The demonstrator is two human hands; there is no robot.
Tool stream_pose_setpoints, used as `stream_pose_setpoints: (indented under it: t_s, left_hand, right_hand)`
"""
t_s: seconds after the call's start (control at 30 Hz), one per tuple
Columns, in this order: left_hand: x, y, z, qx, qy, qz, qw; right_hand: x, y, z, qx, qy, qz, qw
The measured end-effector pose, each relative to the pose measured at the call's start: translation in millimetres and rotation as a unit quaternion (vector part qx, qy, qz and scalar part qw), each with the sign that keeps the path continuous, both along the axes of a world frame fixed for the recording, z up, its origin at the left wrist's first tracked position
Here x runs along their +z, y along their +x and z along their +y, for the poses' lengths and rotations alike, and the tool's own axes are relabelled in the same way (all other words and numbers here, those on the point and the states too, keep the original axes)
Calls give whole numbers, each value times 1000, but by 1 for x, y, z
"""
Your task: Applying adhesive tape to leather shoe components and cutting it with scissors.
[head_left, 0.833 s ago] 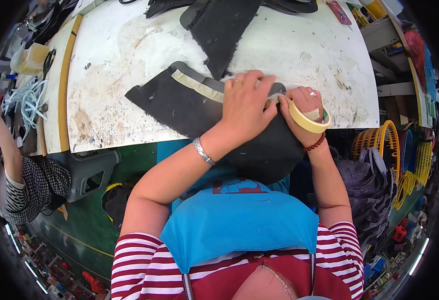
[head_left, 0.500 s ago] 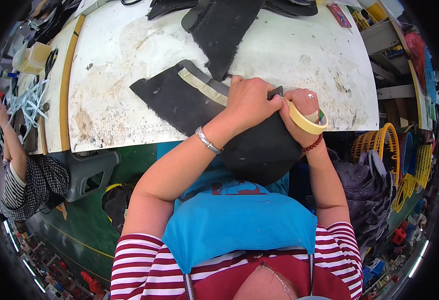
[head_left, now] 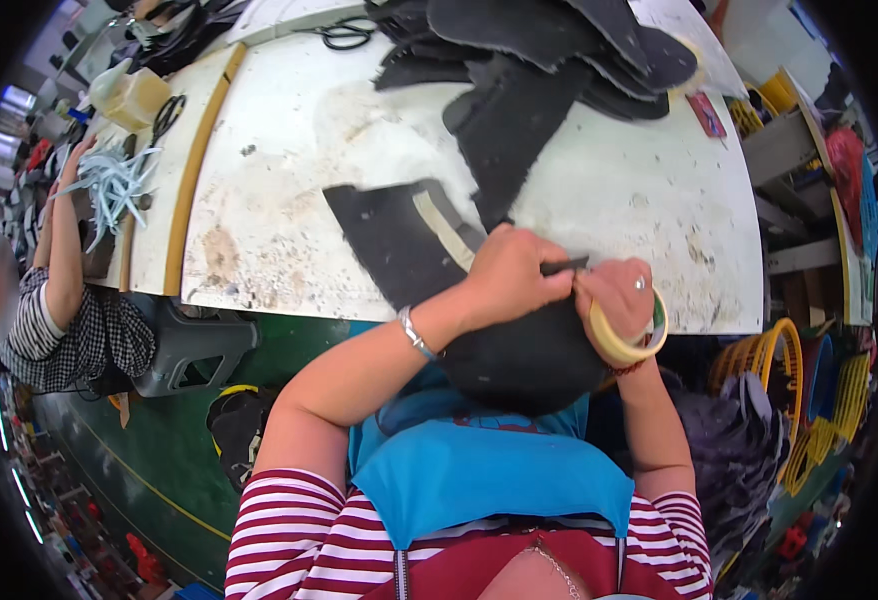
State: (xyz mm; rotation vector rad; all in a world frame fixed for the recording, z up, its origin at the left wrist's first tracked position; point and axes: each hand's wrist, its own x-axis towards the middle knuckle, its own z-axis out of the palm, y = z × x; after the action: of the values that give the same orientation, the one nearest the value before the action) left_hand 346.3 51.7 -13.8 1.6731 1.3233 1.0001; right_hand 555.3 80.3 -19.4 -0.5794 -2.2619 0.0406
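A black felt-like piece [head_left: 384,240] lies partly on the white table, its rounded near end hanging over the front edge against my blue apron. A cream tape strip [head_left: 444,230] runs along its far part. My left hand [head_left: 519,265] is closed on the piece, thumb and fingers pinching a raised dark edge. Close beside it, my right hand [head_left: 621,292] is closed, its fingertips meeting the left ones at that edge. Around the right hand hangs a roll of masking tape [head_left: 621,352]. What exactly the right fingertips pinch is partly hidden.
More black pieces [head_left: 529,110] are piled at the table's far side, near black scissors [head_left: 347,34]. A small red packet [head_left: 705,115] lies at the far right. Yellow baskets [head_left: 785,350] stand right of the table. At left, another person handles pale blue strips [head_left: 114,185].
The view has shifted, showing more of the far pile. Both hands stay together at the piece's edge; the right fingers have curled further over, with the tape roll still around the hand.
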Motion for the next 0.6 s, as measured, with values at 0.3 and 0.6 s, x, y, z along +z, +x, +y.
stream_pose_setpoints:
  t_s: [0.3,0.6]
  left_hand:
    - [89,-127,-54,249,67,101,961]
    - [103,-301,57,508,207,517,657]
  right_hand:
    - [28,-10,-1,54,-15,62,996]
    - [-8,-15,-5,21,-92,54,994]
